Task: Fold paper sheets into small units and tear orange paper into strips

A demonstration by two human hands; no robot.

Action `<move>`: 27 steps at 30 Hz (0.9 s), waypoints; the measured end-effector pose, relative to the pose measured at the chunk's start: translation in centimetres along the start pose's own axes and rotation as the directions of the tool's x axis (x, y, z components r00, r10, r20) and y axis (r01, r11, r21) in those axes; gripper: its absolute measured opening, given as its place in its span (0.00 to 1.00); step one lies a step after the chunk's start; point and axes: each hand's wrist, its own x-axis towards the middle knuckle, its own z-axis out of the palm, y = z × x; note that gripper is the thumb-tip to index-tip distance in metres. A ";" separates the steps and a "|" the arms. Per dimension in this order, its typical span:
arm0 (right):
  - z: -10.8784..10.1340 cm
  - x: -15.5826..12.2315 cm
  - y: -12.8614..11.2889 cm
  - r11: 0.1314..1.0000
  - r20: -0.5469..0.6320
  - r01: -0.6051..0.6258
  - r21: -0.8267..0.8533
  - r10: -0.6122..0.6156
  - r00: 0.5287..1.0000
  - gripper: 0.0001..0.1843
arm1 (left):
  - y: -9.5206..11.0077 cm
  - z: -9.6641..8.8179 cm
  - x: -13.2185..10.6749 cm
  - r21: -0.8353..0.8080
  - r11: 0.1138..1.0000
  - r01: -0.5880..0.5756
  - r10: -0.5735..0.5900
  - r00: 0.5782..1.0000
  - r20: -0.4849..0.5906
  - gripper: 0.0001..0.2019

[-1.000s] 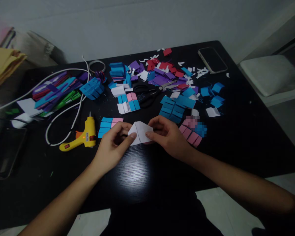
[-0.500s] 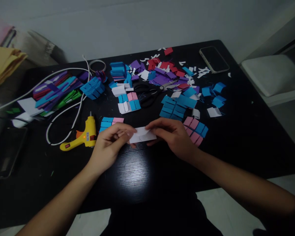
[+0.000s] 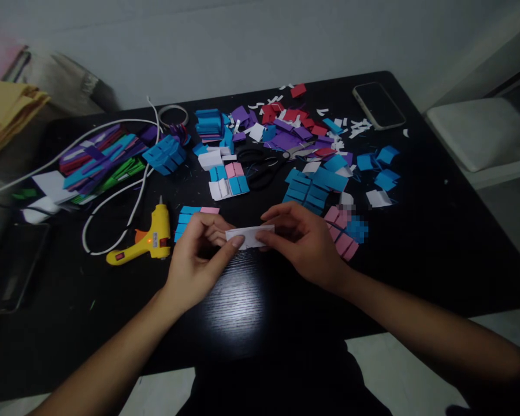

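A small folded strip of white paper point(image 3: 250, 233) is held up between my two hands, above the table's near half. My left hand point(image 3: 201, 251) pinches its left end, thumb on the front face. At the other end my right hand point(image 3: 305, 240) grips it with the thumb in front and fingers behind. Partly covered by my left hand lies a blue and pink folded-paper block point(image 3: 188, 217). Just past my right hand is a pink and blue paper block point(image 3: 341, 234), with a blue paper block point(image 3: 305, 193) behind it.
A yellow glue gun point(image 3: 156, 237) lies left of my hands, inside a looping white cable point(image 3: 85, 234). Scissors point(image 3: 286, 155) rest among purple, red and white paper scraps point(image 3: 286, 138). A phone point(image 3: 379, 105) is at the back right. Bundled paper strips point(image 3: 104, 159) lie left.
The white paper has been folded narrower, and both thumbs have come onto its front face. The things on the table have stayed in place.
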 end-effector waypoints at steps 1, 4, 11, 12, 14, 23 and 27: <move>0.0 0.0 0.0 1.000 0.009 0.001 0.000 -0.001 1.000 0.19 | -0.1 0.0 0.0 0.009 1.000 0.011 -0.011 1.000 -0.010 0.11; -0.2 0.0 0.2 0.999 0.033 0.011 -0.034 -0.010 0.999 0.18 | -0.2 -0.2 0.0 0.118 0.993 0.021 -0.019 1.000 -0.016 0.10; -0.2 0.2 0.4 1.000 0.051 -0.015 -0.015 0.015 0.999 0.18 | 0.3 -0.3 0.1 0.165 0.985 0.039 -0.037 0.999 -0.016 0.03; -0.2 0.2 0.4 1.000 0.050 -0.027 -0.005 0.027 0.998 0.18 | 0.4 -0.3 0.1 0.144 0.988 0.058 -0.056 0.998 -0.018 0.03; -0.3 0.4 0.3 0.998 0.051 -0.055 0.014 0.054 0.997 0.16 | 0.4 -0.3 0.3 0.099 0.991 0.092 -0.091 0.996 -0.016 0.03; -0.5 0.8 -0.4 0.969 0.150 -0.158 0.190 0.131 0.980 0.14 | 0.1 -0.5 0.5 0.272 0.953 -0.131 0.099 0.987 0.129 0.07; -0.5 0.7 -0.6 0.952 0.173 -0.181 0.246 0.141 0.975 0.25 | -0.2 -0.8 0.4 0.310 0.936 -0.168 0.129 0.981 0.142 0.09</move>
